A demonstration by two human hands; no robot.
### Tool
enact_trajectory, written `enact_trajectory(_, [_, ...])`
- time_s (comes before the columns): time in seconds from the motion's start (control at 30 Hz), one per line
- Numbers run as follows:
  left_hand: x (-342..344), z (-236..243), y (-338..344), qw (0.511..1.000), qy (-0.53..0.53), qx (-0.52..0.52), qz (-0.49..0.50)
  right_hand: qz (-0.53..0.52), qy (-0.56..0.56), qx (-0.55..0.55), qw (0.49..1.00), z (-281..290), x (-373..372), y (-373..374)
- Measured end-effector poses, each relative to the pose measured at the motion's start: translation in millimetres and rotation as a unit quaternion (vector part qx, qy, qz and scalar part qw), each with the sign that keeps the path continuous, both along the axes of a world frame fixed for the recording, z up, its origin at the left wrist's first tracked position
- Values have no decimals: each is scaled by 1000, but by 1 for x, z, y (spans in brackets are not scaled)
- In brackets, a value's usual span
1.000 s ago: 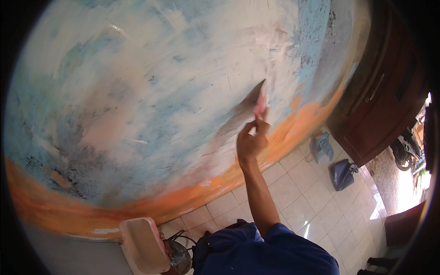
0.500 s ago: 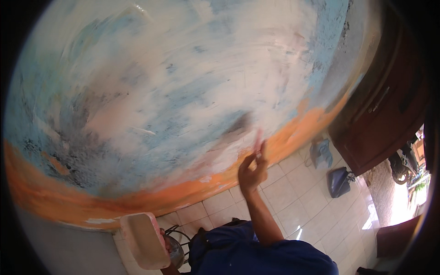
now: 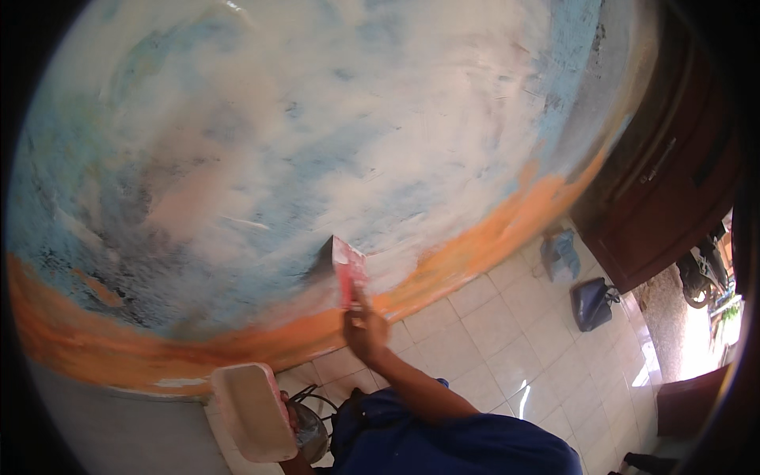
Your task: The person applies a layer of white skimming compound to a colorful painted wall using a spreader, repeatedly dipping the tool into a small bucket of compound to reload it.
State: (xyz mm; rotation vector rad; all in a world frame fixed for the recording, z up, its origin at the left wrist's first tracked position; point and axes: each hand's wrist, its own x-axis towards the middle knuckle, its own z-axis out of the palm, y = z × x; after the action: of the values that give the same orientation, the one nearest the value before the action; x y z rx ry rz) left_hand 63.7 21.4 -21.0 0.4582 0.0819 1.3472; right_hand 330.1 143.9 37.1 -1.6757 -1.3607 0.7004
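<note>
My right hand (image 3: 366, 336) is closed around a red putty knife (image 3: 349, 273), its flat blade smeared with white. The blade's edge touches, or nearly touches, the low part of a wall (image 3: 332, 182) coated in blue paint with broad white filler smears. Just below the knife runs an orange band (image 3: 261, 336) along the wall's foot. At lower left my left hand (image 3: 291, 416) grips a pale pink rectangular tub (image 3: 224, 412) by its right side. That tub is tilted, its beige inside facing up; most of the left fingers are hidden behind it.
Tiled floor (image 3: 507, 348) lies below and right of the wall. On it rest a light blue bag (image 3: 560, 257) and a dark blue bag (image 3: 592, 305). A dark brown door (image 3: 657, 182) stands at the right, beside a bright opening. A rounded metallic object with dark legs (image 3: 314, 431) is near my left hand.
My right hand has swept left and slightly down along the wall with the putty knife, whose blade now shows clearly. The tub in my left hand has barely moved.
</note>
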Motion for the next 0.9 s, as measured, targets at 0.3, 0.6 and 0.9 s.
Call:
enact_trajectory(0.3, [24,29,-11,972,-74,-135,180,-309,-79,333,887,-6,45,82])
enact_trajectory(0.6, [-52,-6,1,993,-7,-106,-57,-217,-80,353,907,-17,5,-3])
enact_trajectory(0.9, [-21,23,15,999,-12,-44,-28,-53,297,316,900,9,111,40])
